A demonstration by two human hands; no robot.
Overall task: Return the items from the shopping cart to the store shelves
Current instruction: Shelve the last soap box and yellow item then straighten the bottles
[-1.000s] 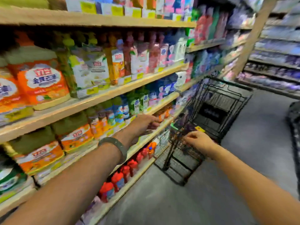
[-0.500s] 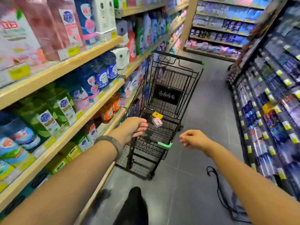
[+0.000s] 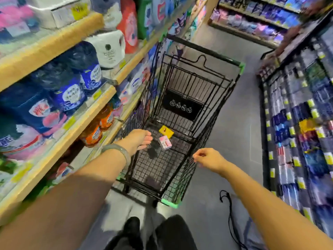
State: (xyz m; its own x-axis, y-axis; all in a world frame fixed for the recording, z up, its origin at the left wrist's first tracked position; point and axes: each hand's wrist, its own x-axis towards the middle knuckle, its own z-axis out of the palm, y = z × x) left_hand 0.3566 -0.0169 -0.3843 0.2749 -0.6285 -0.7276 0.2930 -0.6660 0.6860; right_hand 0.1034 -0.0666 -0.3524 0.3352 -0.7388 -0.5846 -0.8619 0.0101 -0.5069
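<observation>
Standing: dark trouser legs (image 3: 173,233) at 6 o'clock, on the grey floor (image 3: 239,112) of an aisle.
Cord: a black drawstring (image 3: 229,212) lies on the floor at 5 o'clock, just right of the cart's near corner.
Left hand: the left hand (image 3: 137,140), with a grey-green bangle (image 3: 117,151) on its wrist, reaches over the cart's left rim and into the basket; fingers together and lightly curled, holding nothing, tips just short of the pink box.
Right hand: the right hand (image 3: 210,157) hangs at the cart's right rim, at 3 o'clock from the basket; fingers loosely curled with thumb and forefinger nearly pinched, empty; whether it touches the wire cannot be told.
Cart: a black wire shopping cart (image 3: 182,179) with green corner caps stands close beside the left shelves, its handle at the far end.
Pink box: a small pink box (image 3: 164,143) lies tilted on the basket floor, mid-cart.
Yellow box: a yellow box (image 3: 166,131) lies just beyond the pink one, at 12 o'clock from it, near it.
Left shelves: wooden shelves (image 3: 59,40) at 9 to 11 o'clock carry orange bottles (image 3: 98,129), blue pouches (image 3: 72,91) and white rolls (image 3: 109,49), blurred.
Right shelves: dark shelving (image 3: 297,127) at 2 to 4 o'clock, packets blurred.
</observation>
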